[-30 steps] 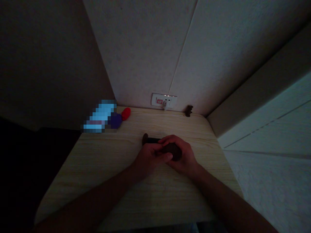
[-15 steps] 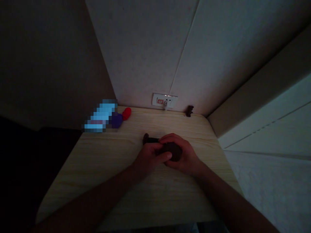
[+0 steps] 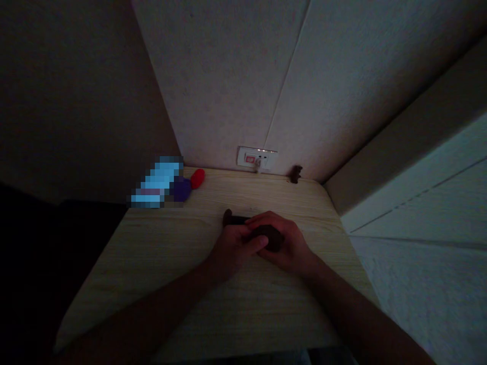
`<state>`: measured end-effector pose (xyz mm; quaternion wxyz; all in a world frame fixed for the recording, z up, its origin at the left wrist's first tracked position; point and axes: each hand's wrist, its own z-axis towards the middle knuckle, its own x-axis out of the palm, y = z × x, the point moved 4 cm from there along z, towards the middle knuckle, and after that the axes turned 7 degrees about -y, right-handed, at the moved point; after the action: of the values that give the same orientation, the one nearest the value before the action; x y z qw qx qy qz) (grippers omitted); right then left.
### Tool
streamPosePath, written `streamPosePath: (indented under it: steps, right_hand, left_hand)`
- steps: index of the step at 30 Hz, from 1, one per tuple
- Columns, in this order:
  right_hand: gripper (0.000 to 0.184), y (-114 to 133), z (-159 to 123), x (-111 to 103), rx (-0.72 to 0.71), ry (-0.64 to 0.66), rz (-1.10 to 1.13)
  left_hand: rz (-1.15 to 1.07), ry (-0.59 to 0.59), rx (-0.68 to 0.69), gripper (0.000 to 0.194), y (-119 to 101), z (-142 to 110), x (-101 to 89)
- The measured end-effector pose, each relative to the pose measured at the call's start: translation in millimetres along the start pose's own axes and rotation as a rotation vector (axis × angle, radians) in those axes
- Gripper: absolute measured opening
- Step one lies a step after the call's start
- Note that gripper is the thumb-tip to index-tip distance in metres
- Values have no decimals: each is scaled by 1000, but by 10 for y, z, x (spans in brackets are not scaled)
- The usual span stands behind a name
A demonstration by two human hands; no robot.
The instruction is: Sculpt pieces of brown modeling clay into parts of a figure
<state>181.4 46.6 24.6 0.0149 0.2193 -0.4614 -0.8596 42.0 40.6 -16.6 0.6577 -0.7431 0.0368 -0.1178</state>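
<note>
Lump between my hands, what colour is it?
The lump looks dark brown in this dim light, seen best in the head view.

Tabletop (image 3: 152,243), pale wood grain, back-right corner rounded. Back-left corner: one bright blue panel (image 3: 158,180), pixelated; beside it, one purple piece (image 3: 182,189); adjoining that, one red oval piece (image 3: 198,178), near back edge. Near back-right corner: one small dark-brown piece (image 3: 296,174). Around middle: one black bar (image 3: 238,220), brown-ended, partly hidden.
</note>
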Motion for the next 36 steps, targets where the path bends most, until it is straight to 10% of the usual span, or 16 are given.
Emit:
streamPosePath:
  steps: [36]
  right_hand:
    - [53,-35,-34,16,5,-1,-93]
  left_hand:
    - [-405,7,-13,21,75,22,23]
